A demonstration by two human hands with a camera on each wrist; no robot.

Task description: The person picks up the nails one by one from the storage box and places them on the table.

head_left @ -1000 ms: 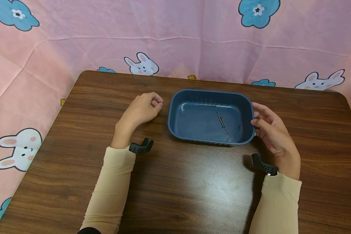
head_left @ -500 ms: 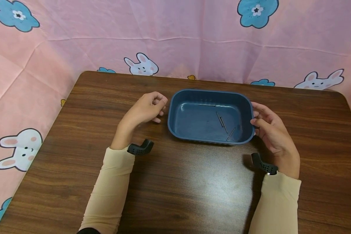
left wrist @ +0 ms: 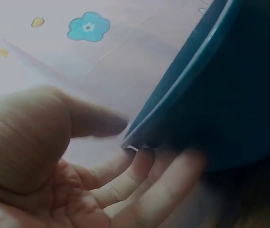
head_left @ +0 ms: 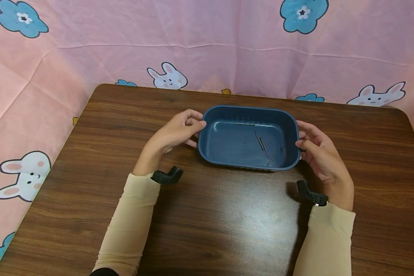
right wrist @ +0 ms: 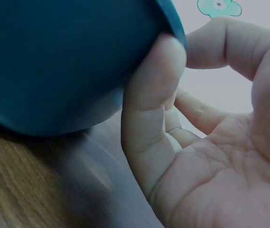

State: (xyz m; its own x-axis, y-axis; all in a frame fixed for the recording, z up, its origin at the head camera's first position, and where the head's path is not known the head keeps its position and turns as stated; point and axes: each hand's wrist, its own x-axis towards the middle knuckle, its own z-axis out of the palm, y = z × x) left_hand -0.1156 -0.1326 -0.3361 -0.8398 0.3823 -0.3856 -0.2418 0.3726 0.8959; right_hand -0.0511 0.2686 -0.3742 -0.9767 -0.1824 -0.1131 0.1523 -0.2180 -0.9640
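Observation:
A dark blue rectangular plastic bin (head_left: 227,143) stands on the brown wooden table, its open top facing up. Several thin dark metal pins that look like nails (head_left: 261,142) lie scattered on its floor, mostly toward the right half. My left hand (head_left: 179,130) is at the bin's left end, thumb at the rim and fingers against the outside wall, as the left wrist view also shows. At the opposite end my right hand (head_left: 322,155) pinches the rim; in the right wrist view the thumb is at one side and a bent finger (right wrist: 149,95) presses the outer wall.
The wooden table (head_left: 227,230) extends around the bin on all sides. Behind it hangs a pink cloth (head_left: 207,30) printed with rabbits and blue flowers. Each wrist wears a black camera mount (head_left: 167,176).
My left hand has moved right, uncurled its fingers and come to grip the bin's left rim. The right hand, the bin and its contents look unmoved.

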